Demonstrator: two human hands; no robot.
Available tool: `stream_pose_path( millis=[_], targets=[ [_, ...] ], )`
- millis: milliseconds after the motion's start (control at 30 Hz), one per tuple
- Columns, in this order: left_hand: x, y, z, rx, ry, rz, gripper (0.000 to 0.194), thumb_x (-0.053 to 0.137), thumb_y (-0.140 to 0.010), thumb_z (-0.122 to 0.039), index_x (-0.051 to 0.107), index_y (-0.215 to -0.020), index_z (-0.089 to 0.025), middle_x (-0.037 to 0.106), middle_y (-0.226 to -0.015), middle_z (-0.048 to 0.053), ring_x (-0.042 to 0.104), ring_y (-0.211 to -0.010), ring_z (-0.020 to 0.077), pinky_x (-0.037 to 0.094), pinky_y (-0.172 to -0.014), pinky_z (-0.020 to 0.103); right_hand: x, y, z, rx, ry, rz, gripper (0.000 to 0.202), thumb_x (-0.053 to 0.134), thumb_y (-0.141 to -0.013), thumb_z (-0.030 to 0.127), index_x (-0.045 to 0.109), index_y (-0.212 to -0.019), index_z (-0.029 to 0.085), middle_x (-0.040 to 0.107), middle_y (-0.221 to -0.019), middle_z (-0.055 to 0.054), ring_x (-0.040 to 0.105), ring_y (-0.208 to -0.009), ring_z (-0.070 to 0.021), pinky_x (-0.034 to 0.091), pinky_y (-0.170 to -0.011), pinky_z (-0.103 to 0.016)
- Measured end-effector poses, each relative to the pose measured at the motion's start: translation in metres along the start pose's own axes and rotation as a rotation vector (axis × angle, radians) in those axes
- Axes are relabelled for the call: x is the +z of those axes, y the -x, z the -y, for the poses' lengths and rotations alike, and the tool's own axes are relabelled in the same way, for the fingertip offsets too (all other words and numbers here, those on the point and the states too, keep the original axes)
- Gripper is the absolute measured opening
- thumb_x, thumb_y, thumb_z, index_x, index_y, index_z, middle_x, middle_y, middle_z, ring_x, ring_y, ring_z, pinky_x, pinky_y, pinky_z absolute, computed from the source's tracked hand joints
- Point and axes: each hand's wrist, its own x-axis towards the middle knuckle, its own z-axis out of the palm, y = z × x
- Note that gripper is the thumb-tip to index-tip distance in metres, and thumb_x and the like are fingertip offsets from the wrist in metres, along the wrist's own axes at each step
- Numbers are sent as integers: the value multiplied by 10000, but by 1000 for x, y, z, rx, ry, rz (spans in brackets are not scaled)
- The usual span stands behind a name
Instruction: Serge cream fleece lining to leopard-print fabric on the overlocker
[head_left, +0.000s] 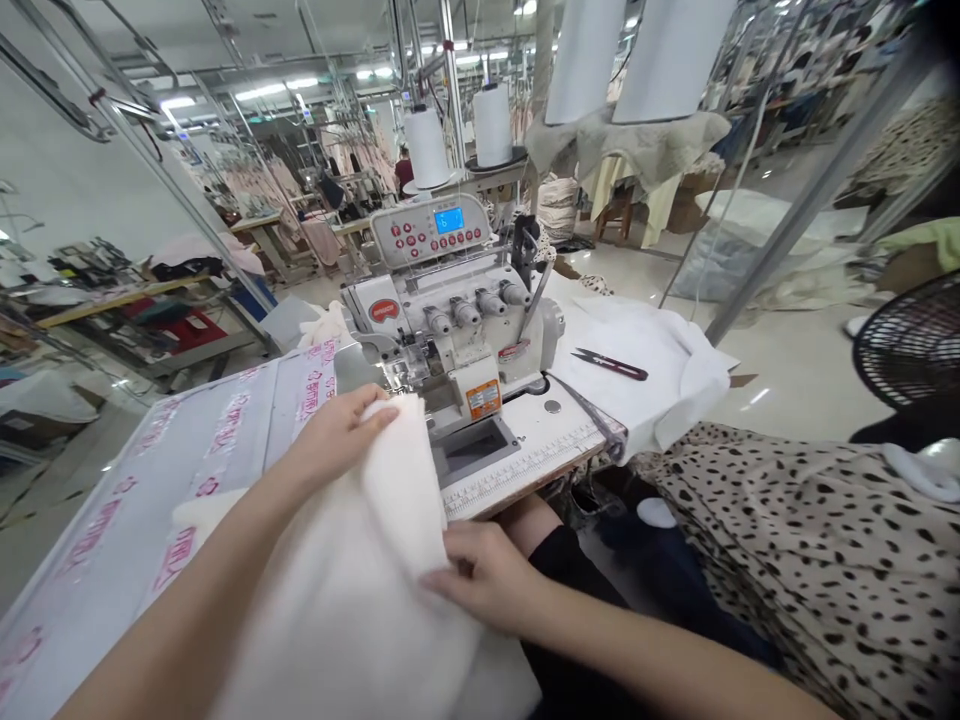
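Note:
A white sewing machine (pixel 457 320) with a blue display stands at the middle. My left hand (pixel 341 430) pinches the top edge of a cream fabric piece (pixel 397 490), just in front of the machine's needle area. Lower down, my right hand (pixel 480 575) grips the fabric's right edge between thumb and fingers, near the front edge of the machine table. The fabric hangs folded between both hands and spreads toward my lap, partly blurred.
Dark thread snips (pixel 611 364) lie on white fabric (pixel 652 400) right of the machine. Spotted fabric (pixel 810 540) is heaped at the right, below a black fan (pixel 911 340). A printed plastic-covered surface (pixel 247 420) extends left. Thread cones (pixel 427 150) stand behind the machine.

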Motion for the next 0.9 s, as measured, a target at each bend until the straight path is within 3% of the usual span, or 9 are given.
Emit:
stream_pose_path(
  millis=[167, 433, 700, 800, 900],
  targets=[
    [3, 9, 1, 34, -15, 7, 333, 355, -842, -497, 523, -869, -211, 565, -735, -23, 504, -686, 155, 347, -609, 255, 12, 14, -2, 49, -228, 5, 333, 594, -775, 368, 483, -554, 146, 404, -608, 30, 402, -592, -92, 309, -551, -211],
    [10, 3, 4, -63, -85, -73, 322, 392, -816, -508, 556, -856, -234, 552, -638, -43, 479, -587, 140, 326, -570, 256, 9, 10, -5, 125, -263, -2, 311, 608, -759, 371, 537, -562, 140, 444, -613, 21, 404, -574, -93, 325, -542, -214],
    [17, 4, 2, -42, -108, -181, 269, 450, -802, -474, 534, -870, -228, 572, -734, -37, 484, -605, 136, 347, -585, 263, 9, 10, -3, 131, -279, -15, 275, 626, -748, 332, 559, -567, 135, 433, -610, 24, 398, -561, -87, 304, -514, -210],
    [21, 4, 1, 68, -165, -312, 234, 473, -814, -389, 503, -949, -200, 566, -866, 9, 509, -713, 154, 389, -647, 279, 9, 10, -2, 146, -276, -10, 261, 625, -748, 331, 571, -581, 138, 442, -626, 21, 398, -554, -84, 304, -497, -205],
    [26, 5, -1, 311, -389, -475, 162, 464, -832, -280, 561, -922, -186, 534, -973, 64, 482, -892, 207, 404, -776, 341, 8, 10, -1, 133, -253, -8, 256, 620, -752, 331, 573, -586, 142, 443, -620, 19, 411, -571, -91, 309, -511, -208]
  ],
)
